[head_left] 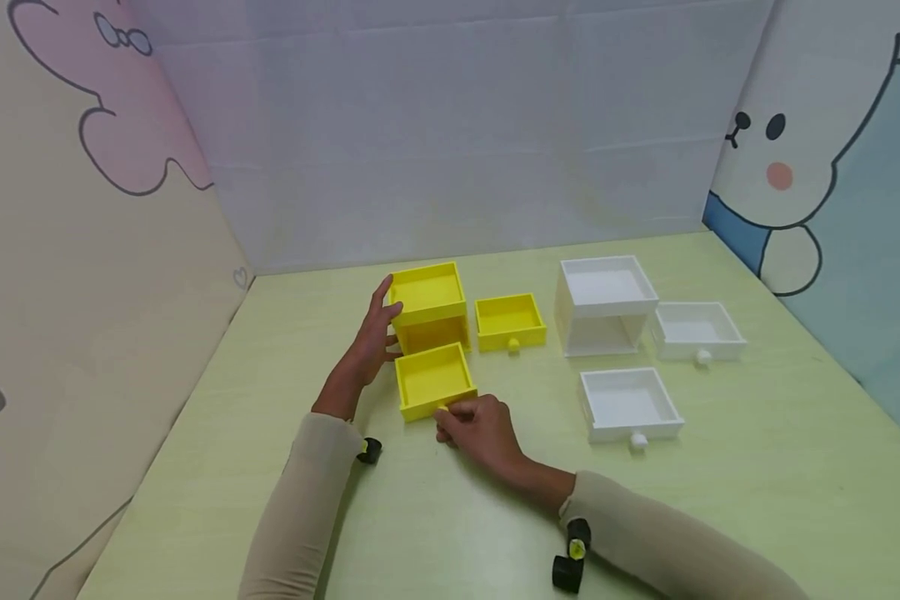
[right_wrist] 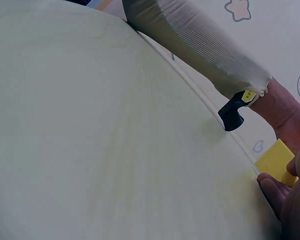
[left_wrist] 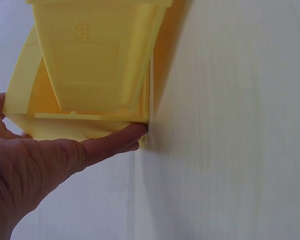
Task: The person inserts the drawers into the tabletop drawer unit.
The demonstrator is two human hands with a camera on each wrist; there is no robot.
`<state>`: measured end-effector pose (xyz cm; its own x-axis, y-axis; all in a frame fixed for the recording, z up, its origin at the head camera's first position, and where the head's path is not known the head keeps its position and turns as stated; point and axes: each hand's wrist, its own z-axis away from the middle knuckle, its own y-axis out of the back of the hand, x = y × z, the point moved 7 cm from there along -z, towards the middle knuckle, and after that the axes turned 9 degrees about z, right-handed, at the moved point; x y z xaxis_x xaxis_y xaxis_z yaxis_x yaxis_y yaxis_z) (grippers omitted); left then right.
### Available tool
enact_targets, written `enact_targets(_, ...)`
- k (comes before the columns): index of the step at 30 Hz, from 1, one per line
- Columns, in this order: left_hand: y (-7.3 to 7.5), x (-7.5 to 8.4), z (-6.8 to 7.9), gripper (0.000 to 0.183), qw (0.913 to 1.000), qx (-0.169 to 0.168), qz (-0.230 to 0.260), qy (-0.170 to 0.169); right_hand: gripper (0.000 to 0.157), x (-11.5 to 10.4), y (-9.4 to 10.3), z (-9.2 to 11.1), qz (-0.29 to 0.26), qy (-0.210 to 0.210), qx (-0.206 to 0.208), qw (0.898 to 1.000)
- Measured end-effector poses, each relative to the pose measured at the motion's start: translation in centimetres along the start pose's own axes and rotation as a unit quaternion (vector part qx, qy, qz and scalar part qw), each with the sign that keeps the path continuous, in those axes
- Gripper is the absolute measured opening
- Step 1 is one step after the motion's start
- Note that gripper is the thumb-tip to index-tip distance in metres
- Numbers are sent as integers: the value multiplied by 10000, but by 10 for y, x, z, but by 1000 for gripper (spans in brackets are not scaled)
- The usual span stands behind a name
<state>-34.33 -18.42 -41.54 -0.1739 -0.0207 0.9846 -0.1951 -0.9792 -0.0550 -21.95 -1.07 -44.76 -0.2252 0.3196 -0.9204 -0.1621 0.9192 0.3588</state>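
On the left stands a yellow drawer cabinet (head_left: 427,292) with an open front. My left hand (head_left: 371,342) holds its left side, fingers along the wall, one tip over the upper edge in the left wrist view. A yellow drawer (head_left: 433,379) is just in front of the opening, slightly turned. Its back end is at the opening in the left wrist view, where a drawer face (left_wrist: 90,55) bears raised digits. My right hand (head_left: 486,429) pinches the drawer's front knob, which the fingers mostly hide. Right fingers (right_wrist: 275,195) show only at the right wrist view's edge.
A second yellow drawer (head_left: 510,318) lies right of the yellow cabinet. Further right stands a white cabinet (head_left: 606,287) with an open front. One white drawer (head_left: 699,327) lies beside it, another white drawer (head_left: 632,400) before it. Cloth walls border the pale table (head_left: 780,467).
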Motion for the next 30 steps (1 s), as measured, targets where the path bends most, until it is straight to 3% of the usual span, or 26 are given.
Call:
enact_targets(20, -1, 1, 1, 60, 9998, 141, -113, 117, 17, 2, 2, -16, -323, -184, 177, 9992)
enact_targets(30, -2, 3, 1, 60, 9997, 166, -142, 69, 18, 6, 6, -21, -152, -195, 383, 9990)
